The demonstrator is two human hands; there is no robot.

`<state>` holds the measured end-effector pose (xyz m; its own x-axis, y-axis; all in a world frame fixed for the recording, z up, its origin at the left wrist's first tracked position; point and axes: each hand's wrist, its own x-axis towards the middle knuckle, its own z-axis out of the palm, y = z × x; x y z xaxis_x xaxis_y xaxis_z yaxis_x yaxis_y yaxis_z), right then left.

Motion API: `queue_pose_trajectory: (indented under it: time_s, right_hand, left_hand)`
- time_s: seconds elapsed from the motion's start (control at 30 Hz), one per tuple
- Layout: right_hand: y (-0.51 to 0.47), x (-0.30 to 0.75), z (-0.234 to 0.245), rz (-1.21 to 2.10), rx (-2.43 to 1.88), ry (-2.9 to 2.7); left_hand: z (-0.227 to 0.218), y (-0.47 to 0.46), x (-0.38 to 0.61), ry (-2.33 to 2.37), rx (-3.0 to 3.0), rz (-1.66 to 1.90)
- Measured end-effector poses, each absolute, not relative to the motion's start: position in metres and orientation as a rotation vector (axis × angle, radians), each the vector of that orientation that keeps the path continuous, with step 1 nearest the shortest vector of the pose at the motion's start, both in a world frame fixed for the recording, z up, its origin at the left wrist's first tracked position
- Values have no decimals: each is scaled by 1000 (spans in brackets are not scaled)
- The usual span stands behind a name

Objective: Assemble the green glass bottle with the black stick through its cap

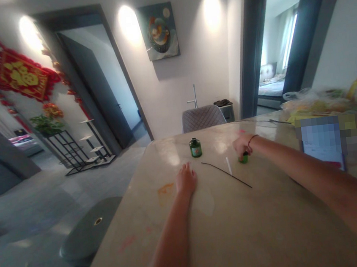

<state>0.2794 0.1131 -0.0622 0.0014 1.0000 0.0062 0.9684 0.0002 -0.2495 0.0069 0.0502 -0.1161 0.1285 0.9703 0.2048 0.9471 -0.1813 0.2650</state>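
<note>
My left hand lies on the table with its fingers stretched forward and nothing in them. Just beyond it stands a small green glass bottle with a label and an uncovered neck. My right hand, a dark band at its wrist, reaches down from above with its fingers closed around the top of a second green bottle. The hand hides most of that bottle's upper part. Between the two hands a thin dark stick lies slantwise, and a short whitish strip is near its middle.
The beige table has orange and pink stains on its left side. A phone or tablet, partly blurred, stands at the right near heaped plastic bags. A grey chair is at the far edge, a round stool at the left.
</note>
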Motion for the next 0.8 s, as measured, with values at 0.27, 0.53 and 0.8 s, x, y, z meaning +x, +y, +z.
queue_pose_trajectory:
  time_s: [0.27,0.53,0.8]
  right_hand:
    - [137,260,-40,272,-1715,-2211]
    - [170,219,-35,308,-1532,-1803]
    - [191,179,-43,326,-1411,-1755]
  left_hand:
    - [-116,50,7,1962,2326,509]
    - [-118,50,6,1945,2343,549]
    - [-119,51,6,1954,2340,552]
